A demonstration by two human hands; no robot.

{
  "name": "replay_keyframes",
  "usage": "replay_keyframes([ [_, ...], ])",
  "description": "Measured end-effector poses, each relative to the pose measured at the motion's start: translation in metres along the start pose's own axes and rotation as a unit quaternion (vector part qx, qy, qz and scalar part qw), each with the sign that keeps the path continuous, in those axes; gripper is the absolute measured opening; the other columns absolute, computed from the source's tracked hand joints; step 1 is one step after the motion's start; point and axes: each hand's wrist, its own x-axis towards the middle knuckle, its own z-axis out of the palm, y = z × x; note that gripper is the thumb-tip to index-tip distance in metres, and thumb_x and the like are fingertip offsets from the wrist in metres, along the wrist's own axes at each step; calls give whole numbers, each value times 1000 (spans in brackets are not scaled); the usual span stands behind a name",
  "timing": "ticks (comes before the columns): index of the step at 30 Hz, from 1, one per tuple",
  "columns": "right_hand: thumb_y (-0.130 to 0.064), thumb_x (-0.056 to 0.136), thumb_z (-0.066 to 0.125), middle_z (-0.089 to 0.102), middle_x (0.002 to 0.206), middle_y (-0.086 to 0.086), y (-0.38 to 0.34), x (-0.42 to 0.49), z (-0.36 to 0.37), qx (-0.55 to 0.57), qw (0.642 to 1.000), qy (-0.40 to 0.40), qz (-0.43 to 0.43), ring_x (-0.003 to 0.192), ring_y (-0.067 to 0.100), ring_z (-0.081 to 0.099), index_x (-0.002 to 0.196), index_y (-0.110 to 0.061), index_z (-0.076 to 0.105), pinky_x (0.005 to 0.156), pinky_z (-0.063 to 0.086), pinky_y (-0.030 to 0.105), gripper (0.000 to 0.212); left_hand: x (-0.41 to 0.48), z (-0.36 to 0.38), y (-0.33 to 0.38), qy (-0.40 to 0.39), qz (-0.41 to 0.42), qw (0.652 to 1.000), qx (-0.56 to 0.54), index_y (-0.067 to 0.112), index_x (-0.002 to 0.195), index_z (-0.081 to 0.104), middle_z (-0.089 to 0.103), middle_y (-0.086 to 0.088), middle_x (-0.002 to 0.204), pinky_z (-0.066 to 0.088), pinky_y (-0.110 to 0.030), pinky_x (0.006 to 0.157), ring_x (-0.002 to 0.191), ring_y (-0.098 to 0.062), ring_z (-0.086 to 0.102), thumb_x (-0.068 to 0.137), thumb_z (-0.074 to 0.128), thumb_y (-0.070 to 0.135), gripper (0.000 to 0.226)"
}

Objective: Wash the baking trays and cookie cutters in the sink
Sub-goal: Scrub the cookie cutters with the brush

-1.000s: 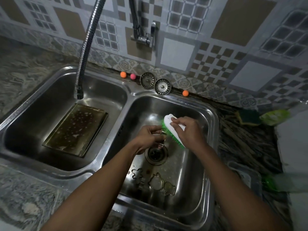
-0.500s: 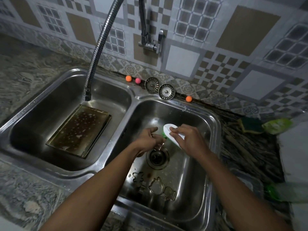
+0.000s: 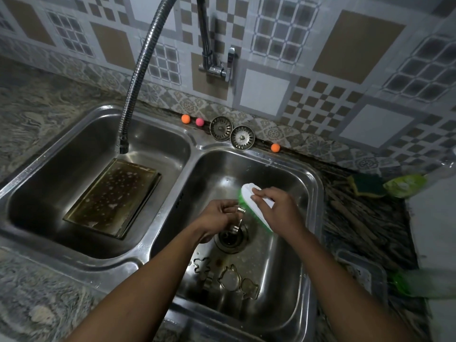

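1. Patterned wall tiles backed a steel double sink (image 3: 313, 218) let into a stone table (image 3: 37, 287). Over the right basin's open drain (image 3: 232, 239), the left hand (image 3: 217, 218) pinched a small metal cookie cutter (image 3: 238, 217), and the right hand (image 3: 276, 206) gripped a white scrub brush with green bristles (image 3: 249, 201) against it. Judged from that pose, a wet, thin cutter could have slipped from so light a pinch under a hard brush stroke and dropped onto the drain, whose mouth had no strainer in it.

2. Three more cookie cutters (image 3: 229, 280) lay flat on the right basin's floor near the front wall. They looked thin and light; a falling cutter or brush might have knocked them about, and their fine edges could have nicked the fingers that picked them up.

3. A baking tray (image 3: 111, 198), brown-stained and flecked with suds, lay in the left basin under the flexible faucet hose (image 3: 138, 77). No water ran, so residue seemed likely to stay put unless soaked and scrubbed.

4. Two drain strainers (image 3: 232, 132) leaned at the sink's back edge among small coloured balls (image 3: 185, 118); a stray elbow could have sent them rolling in. A green sponge (image 3: 367, 185) sat well apart on the right.
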Motion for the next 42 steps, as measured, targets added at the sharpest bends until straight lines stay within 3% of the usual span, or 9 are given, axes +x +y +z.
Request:
replay_keyframes([
  [4, -25, 88, 70, 72, 103, -12, 0, 7, 2, 54, 995, 12, 81, 93, 1, 64, 105, -18, 75, 76, 42, 5, 19, -4, 3, 2, -20, 11, 999, -27, 7, 124, 63, 76, 0, 94, 52, -21, 55, 68, -8, 68, 90, 63, -6, 36],
  [12, -29, 90, 68, 71, 98, -8, 0, 8, 3, 132, 974, 70, 172, 89, 5, 64, 108, -20, 73, 69, 44, 18, 21, -8, -6, 0, -50, -6, 995, -83, 19, 115, 66, 74, 3, 100, 61, -39, 64, 84, -22, 68, 92, 57, -7, 36],
  [20, -29, 88, 70, 73, 96, -10, -1, 3, 5, 207, 950, 43, 230, 87, 5, 66, 105, -21, 74, 68, 47, 19, 18, -3, 4, -4, -34, -13, 988, -147, -2, 116, 65, 69, -23, 103, 60, -31, 61, 79, -28, 68, 96, 54, 1, 23],
  [25, -32, 88, 70, 73, 97, -8, -6, -2, 6, 196, 951, 70, 229, 87, 5, 66, 105, -23, 73, 68, 47, 20, 19, 1, 18, -2, 2, -43, 979, -198, 9, 110, 64, 63, -9, 90, 53, -30, 54, 68, -19, 61, 104, 45, 19, 23],
  [30, -29, 89, 69, 70, 95, -8, -19, -14, 6, 156, 967, 60, 192, 84, 3, 62, 106, -22, 73, 61, 42, 12, 18, -2, 21, 1, 25, -84, 980, -176, 6, 98, 61, 52, -6, 76, 30, -23, 42, 52, -18, 48, 99, 37, 26, 31],
  [32, -27, 89, 69, 70, 97, -8, -21, -17, 6, 140, 971, 57, 183, 85, -1, 60, 109, -21, 73, 61, 41, 7, 21, -3, 19, 2, 12, -96, 982, -164, 10, 90, 58, 50, -3, 67, 24, -22, 42, 51, -17, 46, 96, 34, 39, 38],
  [35, -22, 89, 70, 72, 100, -9, -26, -19, 8, 146, 975, 49, 161, 84, -7, 62, 110, -19, 73, 68, 43, 5, 22, 3, 22, 4, 32, -104, 979, -174, 13, 103, 69, 63, -7, 75, 32, -21, 39, 53, -17, 53, 95, 36, 66, 63],
  [39, -17, 88, 71, 72, 107, -12, -29, -27, 14, 166, 975, 21, 148, 96, -6, 64, 108, -19, 74, 87, 50, 18, 21, 9, 22, 9, 49, -125, 959, -251, 12, 97, 72, 70, -10, 82, 52, -28, 58, 66, -21, 68, 90, 50, 62, 55],
  [42, -20, 89, 70, 72, 99, -12, -28, -26, 9, 167, 972, 67, 154, 88, -6, 64, 107, -18, 74, 76, 49, 12, 19, 13, 19, 7, 59, -110, 949, -290, 12, 93, 68, 66, -10, 79, 51, -36, 80, 71, -24, 63, 83, 57, 52, 43],
])
